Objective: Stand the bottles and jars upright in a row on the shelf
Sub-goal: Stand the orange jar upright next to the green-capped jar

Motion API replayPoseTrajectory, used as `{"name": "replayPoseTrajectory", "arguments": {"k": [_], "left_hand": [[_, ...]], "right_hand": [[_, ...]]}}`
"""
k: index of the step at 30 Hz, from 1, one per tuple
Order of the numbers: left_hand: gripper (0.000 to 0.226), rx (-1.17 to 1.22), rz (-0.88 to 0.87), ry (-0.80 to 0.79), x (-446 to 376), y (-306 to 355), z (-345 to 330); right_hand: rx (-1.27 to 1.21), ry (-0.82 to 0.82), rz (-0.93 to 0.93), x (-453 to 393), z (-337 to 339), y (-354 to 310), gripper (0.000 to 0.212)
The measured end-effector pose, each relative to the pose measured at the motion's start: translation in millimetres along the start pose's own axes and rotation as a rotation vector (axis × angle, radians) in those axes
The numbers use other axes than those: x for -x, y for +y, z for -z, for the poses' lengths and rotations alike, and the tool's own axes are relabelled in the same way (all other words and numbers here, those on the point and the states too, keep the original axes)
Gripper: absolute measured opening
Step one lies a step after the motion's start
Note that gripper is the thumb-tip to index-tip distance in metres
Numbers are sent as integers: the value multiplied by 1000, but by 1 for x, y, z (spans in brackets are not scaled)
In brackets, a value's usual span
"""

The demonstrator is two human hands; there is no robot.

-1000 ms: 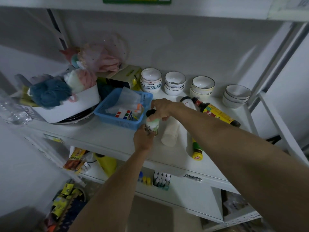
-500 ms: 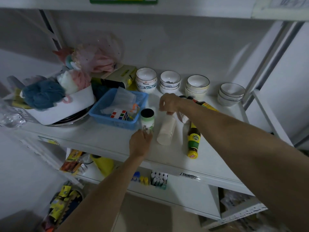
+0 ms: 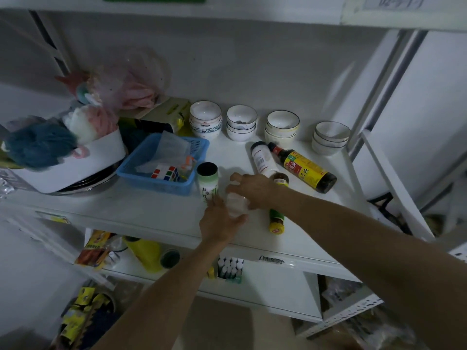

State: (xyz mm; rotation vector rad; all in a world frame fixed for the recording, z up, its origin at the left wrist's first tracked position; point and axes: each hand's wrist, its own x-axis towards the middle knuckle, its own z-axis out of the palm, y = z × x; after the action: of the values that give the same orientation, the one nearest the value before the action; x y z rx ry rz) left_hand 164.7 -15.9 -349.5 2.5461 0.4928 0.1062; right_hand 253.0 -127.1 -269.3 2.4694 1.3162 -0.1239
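Lying on the shelf [image 3: 151,210], the white bottle [image 3: 236,205] is clasped by the right grip [image 3: 252,190], fingers curled over it; the left grip [image 3: 219,221] touches its near end, closure unclear. One jar [image 3: 207,180] stands upright just beside the blue basket [image 3: 161,184]. Three other bottles [image 3: 303,168] lie flat; four bowl stacks [image 3: 281,127] stand behind.

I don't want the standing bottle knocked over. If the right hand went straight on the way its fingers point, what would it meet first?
Most likely the upright green-and-white bottle itself: the right hand, gripping the white bottle, points left straight at it. Depth is hard to judge.
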Motion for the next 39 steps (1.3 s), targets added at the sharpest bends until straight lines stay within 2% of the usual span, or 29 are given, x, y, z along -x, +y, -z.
{"name": "replayPoseTrajectory", "arguments": {"k": [6,12,15,20,25,28,30,34,37,39], "left_hand": [[72,64,-1,47,-3,3,-5],[51,370,-30,155,1,11,-3],[51,551,-50,208,4,17,7],[32,616,-114,263,-4,21,19],[42,612,-232,343,-8,25,21],[56,682,-230,256,-9,19,12],[61,702,-188,194,-9,18,8],[55,687,-145,174,-7,23,7],[39,501,-47,93,-7,23,5],[39,424,32,9,-6,22,5]], "right_hand": [[-67,85,-58,1,-13,-7,60],[-154,195,-27,5,-25,5,64],[-315,218,-17,7,-25,15,67],[-682,272,-108,9,-11,23,61],[-1022,173,-177,8,-1,32,64],[-1253,56,-208,7,3,34,61],[-1315,-29,-214,7,4,37,60],[-1327,-120,-235,10,9,43,60],[-1245,-137,-275,11,20,44,65],[-1146,-106,-312,9,27,44,75]]}}
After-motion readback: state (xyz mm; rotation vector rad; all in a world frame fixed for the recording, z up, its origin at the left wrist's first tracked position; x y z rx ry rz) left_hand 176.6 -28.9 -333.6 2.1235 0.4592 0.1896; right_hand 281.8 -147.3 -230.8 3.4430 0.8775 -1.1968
